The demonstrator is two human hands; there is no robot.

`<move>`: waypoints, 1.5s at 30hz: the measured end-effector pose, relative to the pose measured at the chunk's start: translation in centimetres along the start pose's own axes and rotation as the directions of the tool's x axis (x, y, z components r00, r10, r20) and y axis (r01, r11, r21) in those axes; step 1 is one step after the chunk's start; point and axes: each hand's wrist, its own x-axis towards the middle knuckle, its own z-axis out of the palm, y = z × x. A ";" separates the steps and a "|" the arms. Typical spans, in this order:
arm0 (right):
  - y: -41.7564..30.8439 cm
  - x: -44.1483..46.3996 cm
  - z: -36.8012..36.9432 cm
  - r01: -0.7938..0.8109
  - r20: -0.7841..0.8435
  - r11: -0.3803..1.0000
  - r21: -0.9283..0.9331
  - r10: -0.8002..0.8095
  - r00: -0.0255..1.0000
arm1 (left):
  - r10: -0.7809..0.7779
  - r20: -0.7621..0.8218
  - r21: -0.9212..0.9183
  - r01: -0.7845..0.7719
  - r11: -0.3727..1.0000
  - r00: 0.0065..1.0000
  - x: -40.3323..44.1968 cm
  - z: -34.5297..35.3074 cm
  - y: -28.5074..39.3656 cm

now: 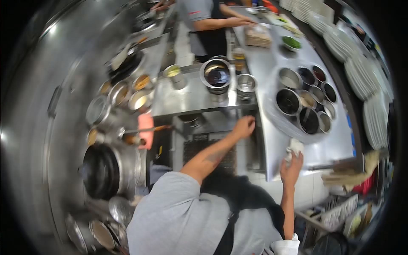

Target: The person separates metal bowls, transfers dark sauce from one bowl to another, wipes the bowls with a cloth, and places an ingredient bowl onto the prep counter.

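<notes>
My right hand [291, 168] grips a crumpled white cloth [296, 146] against the steel counter [316, 151] near its front edge. Just beyond the cloth stands a round tray wrapped in clear plastic [278, 121], holding several metal pots of dark and pale contents. My left hand [245, 127] is stretched forward over the gap between the counters, fingers curled in, with nothing visible in them. Ahead of it, on the middle steel counter [178, 104], are a metal pot of dark liquid [216, 75] and a stack of small metal cups [246, 85].
Another person [208, 25] works at the far end, hands by a stack of brown sheets [258, 36]. A bowl of chopped greens [291, 42] stands nearby. Plates [361, 76] line the right shelf. Pans, pots and a large dark-lidded pot [101, 172] crowd the left side.
</notes>
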 end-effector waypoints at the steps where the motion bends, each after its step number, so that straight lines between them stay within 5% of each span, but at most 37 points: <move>1: -0.1 -0.4 -0.1 -0.022 0.018 0.999 0.025 0.022 1.000 | -0.095 0.050 0.042 0.093 0.995 0.994 -4.0 -0.9 -2.1; 3: -1.2 -0.8 0.6 -0.023 0.044 0.995 0.095 0.019 0.999 | -0.337 0.202 0.159 0.309 0.938 0.920 -11.4 -4.4 -4.9; 5: -3.8 0.8 1.6 -0.040 0.067 0.987 0.155 0.030 0.997 | -0.476 0.130 0.159 0.456 0.876 0.869 -17.5 -8.2 -8.5; 7: -7.0 1.7 1.7 -0.421 0.426 0.783 0.457 0.223 0.877 | -0.560 -0.030 0.210 0.553 0.807 0.828 -20.7 -13.1 -8.9; 9: -8.1 1.5 5.4 -0.216 0.400 0.845 0.489 0.004 0.917 | -0.641 -0.188 0.028 0.656 0.754 0.744 -22.0 -16.4 -13.5; 10: -9.4 1.7 6.4 -0.203 0.459 0.853 0.481 -0.047 0.887 | -0.542 -0.327 -0.006 0.572 0.820 0.774 -22.3 -17.8 -15.6; 11: -11.2 1.8 7.2 -0.188 0.514 0.861 0.472 -0.096 0.852 | -0.709 -0.298 -0.135 0.707 0.694 0.639 -20.4 -20.9 -12.4; 14: -18.5 4.4 9.7 -0.133 0.667 0.892 0.431 -0.216 0.713 | -0.707 -0.349 -0.375 0.600 0.707 0.615 -15.2 -26.7 -14.6; 16: -21.7 5.6 11.8 -0.065 0.645 0.902 0.428 -0.254 0.720 | -0.651 -0.321 -0.486 0.470 0.736 0.687 -11.0 -30.5 -13.8; 19: -26.2 7.6 13.4 0.001 0.634 0.913 0.408 -0.284 0.719 | -0.518 -0.315 -0.369 0.400 0.839 0.795 -4.1 -36.2 -17.9; 21: -28.0 8.2 13.8 0.006 0.699 0.951 0.308 -0.231 0.677 | -0.697 -0.179 -0.908 0.157 0.389 0.694 1.7 -39.8 -22.4; 23: -28.0 8.4 14.2 -0.082 0.723 0.959 0.272 -0.148 0.675 | -0.825 -0.051 -0.955 -0.269 -0.125 0.563 7.3 -42.3 -29.7; 25: -26.4 7.7 14.4 0.017 0.675 0.994 0.108 -0.086 0.733 | -0.924 0.003 -0.887 -0.425 -0.178 0.381 11.3 -44.7 -35.9; 27: -26.1 6.6 13.3 -0.059 0.668 0.997 0.056 0.006 0.744 | -0.997 -0.030 -0.860 -0.510 -0.013 0.076 14.0 -46.7 -39.4; 31: -24.3 4.1 12.1 -0.223 0.692 0.972 -0.073 0.210 0.691 | -0.975 -0.086 -0.961 -0.240 0.135 -0.205 15.7 -47.7 -41.4; 34: -21.9 2.0 11.8 -0.283 0.713 0.954 -0.100 0.267 0.648 | -0.927 -0.232 -0.972 0.041 0.230 -0.294 15.7 -48.0 -40.7; 36: -20.1 1.1 11.8 -0.264 0.670 0.961 -0.081 0.248 0.699 | -0.898 -0.337 -0.940 0.156 0.303 -0.284 15.3 -48.2 -39.9; 39: -16.6 1.0 11.5 -0.290 0.572 0.951 -0.104 0.296 0.765 | -0.900 -0.412 -0.911 0.051 0.409 -0.141 14.2 -48.5 -38.3; 41: -13.6 1.8 10.1 -0.282 0.454 0.940 -0.191 0.340 0.823 | -0.921 -0.388 -0.914 -0.141 0.380 0.033 13.6 -48.0 -37.0; 42: -13.6 2.1 8.8 -0.345 0.285 0.938 -0.046 0.343 0.895 | -0.903 -0.398 -0.916 -0.127 0.381 0.162 12.3 -47.2 -35.0; 43: -11.3 2.5 8.0 -0.274 0.186 0.950 -0.147 0.299 0.936 | -0.871 -0.397 -0.918 -0.111 0.382 0.289 10.0 -46.2 -32.3; 45: -8.9 3.0 5.4 -0.283 0.025 0.958 -0.041 0.284 0.959 | -0.738 -0.396 -0.864 0.050 0.500 0.547 5.3 -43.7 -26.7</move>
